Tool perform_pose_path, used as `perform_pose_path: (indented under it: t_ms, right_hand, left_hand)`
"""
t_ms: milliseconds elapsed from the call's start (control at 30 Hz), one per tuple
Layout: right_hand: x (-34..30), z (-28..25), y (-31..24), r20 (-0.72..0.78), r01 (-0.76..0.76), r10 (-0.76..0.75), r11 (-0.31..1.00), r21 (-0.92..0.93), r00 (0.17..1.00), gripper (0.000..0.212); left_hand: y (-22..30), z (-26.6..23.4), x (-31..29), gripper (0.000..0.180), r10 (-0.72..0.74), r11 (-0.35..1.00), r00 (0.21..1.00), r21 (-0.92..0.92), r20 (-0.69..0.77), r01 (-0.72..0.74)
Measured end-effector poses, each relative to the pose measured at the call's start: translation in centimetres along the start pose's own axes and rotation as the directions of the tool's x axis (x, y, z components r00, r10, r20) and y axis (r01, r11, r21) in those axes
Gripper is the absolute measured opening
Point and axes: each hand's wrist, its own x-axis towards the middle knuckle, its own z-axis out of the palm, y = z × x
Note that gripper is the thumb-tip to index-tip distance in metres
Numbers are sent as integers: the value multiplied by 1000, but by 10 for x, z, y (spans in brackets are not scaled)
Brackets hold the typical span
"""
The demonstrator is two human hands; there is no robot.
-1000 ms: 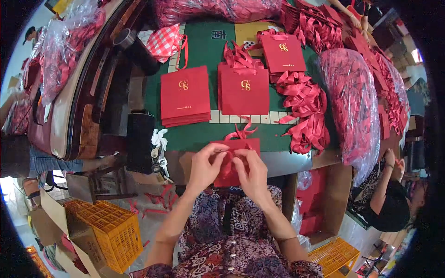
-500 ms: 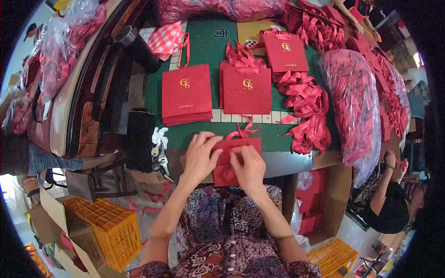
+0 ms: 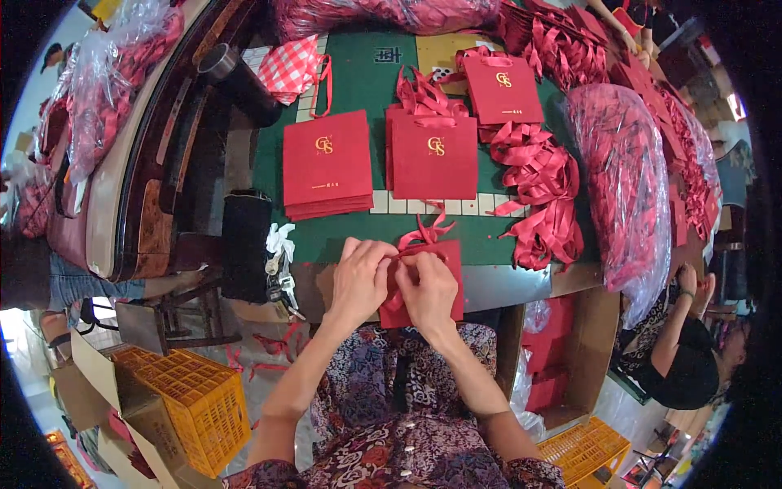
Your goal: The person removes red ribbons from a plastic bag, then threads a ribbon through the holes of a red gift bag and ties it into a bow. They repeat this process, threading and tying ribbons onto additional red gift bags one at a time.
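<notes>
Both hands work on a small red paper gift bag (image 3: 444,273) lying flat at the near edge of the green tabletop (image 3: 358,85). The left hand (image 3: 358,281) pinches the bag's red ribbon handle (image 3: 419,236) at the bag's top left corner, fingers curled over the edge. The right hand (image 3: 429,293) presses on the bag's face, its thumb and forefinger gripping the same ribbon. Beyond the bag, farther up the tabletop, sit two stacks of finished red bags (image 3: 327,163) and, to the bag's right, a heap of loose red ribbons (image 3: 542,191).
</notes>
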Motion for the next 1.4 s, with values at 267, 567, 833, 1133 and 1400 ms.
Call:
perform_pose_path:
  t_ms: [267, 567, 833, 1133, 1400]
  right_hand:
    - [1, -6, -7, 18, -57, 56, 997, 55, 998, 15]
    - [8, -31, -6, 155, 71, -95, 986, 150, 983, 18]
    - [48, -65, 4, 276, 240, -239, 970, 30, 931, 9]
    - [61, -54, 49, 662, -109, -135, 943, 314, 737, 19]
    - [60, -28, 52, 589, -440, 95, 762, 476, 802, 17]
  left_hand:
    - [14, 5, -7, 10, -54, 998, 997, -45, -47, 52]
    - [6, 10, -7, 12, -130, 977, 991, -170, -9, 127]
    - [13, 6, -4, 18, -48, 991, 998, -125, 49, 54]
    - [13, 7, -3, 9, 266, 962, 963, -56, -42, -268]
    - [16, 7, -1, 6, 230, 972, 968, -34, -103, -234]
